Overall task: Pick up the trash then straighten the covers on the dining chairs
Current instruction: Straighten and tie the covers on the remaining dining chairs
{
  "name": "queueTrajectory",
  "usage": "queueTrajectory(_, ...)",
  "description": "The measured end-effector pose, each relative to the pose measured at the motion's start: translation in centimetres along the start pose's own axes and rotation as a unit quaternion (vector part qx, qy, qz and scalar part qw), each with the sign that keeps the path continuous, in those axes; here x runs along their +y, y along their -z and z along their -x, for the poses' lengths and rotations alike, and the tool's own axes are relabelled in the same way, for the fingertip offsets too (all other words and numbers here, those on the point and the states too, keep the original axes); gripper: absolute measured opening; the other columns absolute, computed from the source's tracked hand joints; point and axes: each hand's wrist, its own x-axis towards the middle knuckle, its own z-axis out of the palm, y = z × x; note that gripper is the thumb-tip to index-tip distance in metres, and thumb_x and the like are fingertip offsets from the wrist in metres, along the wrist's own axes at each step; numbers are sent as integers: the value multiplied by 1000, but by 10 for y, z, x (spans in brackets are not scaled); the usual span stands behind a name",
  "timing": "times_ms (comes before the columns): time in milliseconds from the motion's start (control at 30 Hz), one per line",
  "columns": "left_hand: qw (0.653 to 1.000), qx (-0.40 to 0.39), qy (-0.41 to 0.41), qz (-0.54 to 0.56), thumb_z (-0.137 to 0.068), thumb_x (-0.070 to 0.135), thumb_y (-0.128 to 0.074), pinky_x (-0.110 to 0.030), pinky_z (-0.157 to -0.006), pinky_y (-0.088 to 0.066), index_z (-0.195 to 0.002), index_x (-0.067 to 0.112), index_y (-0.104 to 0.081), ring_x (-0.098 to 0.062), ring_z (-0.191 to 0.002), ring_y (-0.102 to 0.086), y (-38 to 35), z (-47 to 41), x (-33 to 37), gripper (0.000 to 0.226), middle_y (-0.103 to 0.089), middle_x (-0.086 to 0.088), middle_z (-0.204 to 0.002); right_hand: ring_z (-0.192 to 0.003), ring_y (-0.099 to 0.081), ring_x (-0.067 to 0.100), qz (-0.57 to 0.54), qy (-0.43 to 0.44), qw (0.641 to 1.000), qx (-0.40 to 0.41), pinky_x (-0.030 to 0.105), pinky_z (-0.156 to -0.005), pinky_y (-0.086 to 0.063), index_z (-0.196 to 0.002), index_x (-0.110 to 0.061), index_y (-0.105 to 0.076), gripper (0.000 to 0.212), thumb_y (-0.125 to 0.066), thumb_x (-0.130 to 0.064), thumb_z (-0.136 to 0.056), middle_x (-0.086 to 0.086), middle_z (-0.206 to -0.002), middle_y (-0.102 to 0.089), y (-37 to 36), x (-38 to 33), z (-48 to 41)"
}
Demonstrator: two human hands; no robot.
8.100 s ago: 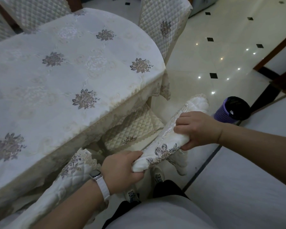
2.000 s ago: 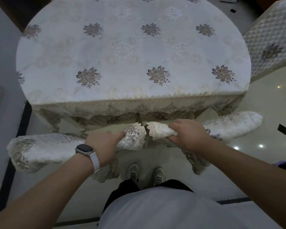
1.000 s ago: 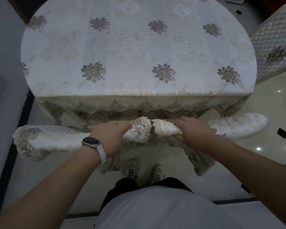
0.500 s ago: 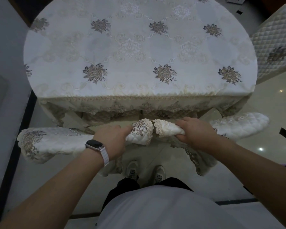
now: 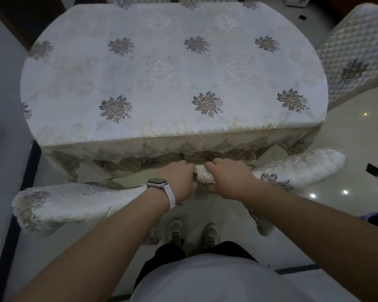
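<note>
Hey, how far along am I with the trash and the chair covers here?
Done: the quilted chair on the right looks smooth. Whether the trash has been picked up cannot be told from this view. In hand: the left hand grips the left chair cover, and the right hand grips the lace end of the right chair cover. Left: both covers look bunched and need smoothing.

Head view, steeply down, near table (image 5: 172,83)
</note>
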Motion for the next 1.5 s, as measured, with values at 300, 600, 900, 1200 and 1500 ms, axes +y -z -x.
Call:
queueTrajectory(300, 997, -33, 58, -31, -83, 40, -61, -30, -54, -34, -87, 23, -43, -21, -67, -51, -2, 0, -4, 26, -58, 0, -85, -87, -59, 27, -15, -1, 1000, 4, 32, -60, -33, -109, -20, -50, 35, -59, -43, -85, 3, -99, -55, -3, -2, -5)
queueTrajectory(600, 997, -28, 55, -45, -85, 35, -60, -29, -58, -35, -96, 24, -53, -24, -79, -59, -1, 4, -5, 17, -63, 0, -90, -92, -59, 28, -19, 3, 1000, -11, 33, -61, -34, -110, -19, -53, 29, -58, -36, -87, 4, -106, -56, 1, 0, -3)
queueTrajectory(900, 999, -7, 51, -9, -82, 43, -57, -29, -54, -40, -88, 27, -53, -20, -72, -58, -6, 2, -14, 17, -60, 5, -82, -90, -58, 27, -33, 11, 999, -9, 33, -61, -32, -108, -18, -51, 31, -59, -38, -85, 2, -103, -55, 4, 1, 0)
queueTrajectory(1200, 996, 55, -17, 75, -82, 42, -60, -37, -68, -50, -110, 22, -63, -20, -88, -61, -1, 8, -6, 34, -63, 3, -102, -93, -57, 25, -44, 30, 998, 30, 31, -64, -34, -115, -19, -54, 45, -54, -52, -84, 2, -103, -57, 7, 11, 16)
queueTrajectory(1500, 983, 55, -165, 57, -85, 46, -61, -32, -101, -41, -136, 22, -52, -17, -125, -48, 22, -7, -4, 57, -52, 3, -139, -104, -55, 23, -42, -56, 994, 84, 40, -85, -48, -118, -22, -57, 55, -39, -61, -83, 0, -114, -59, 7, 38, 50)
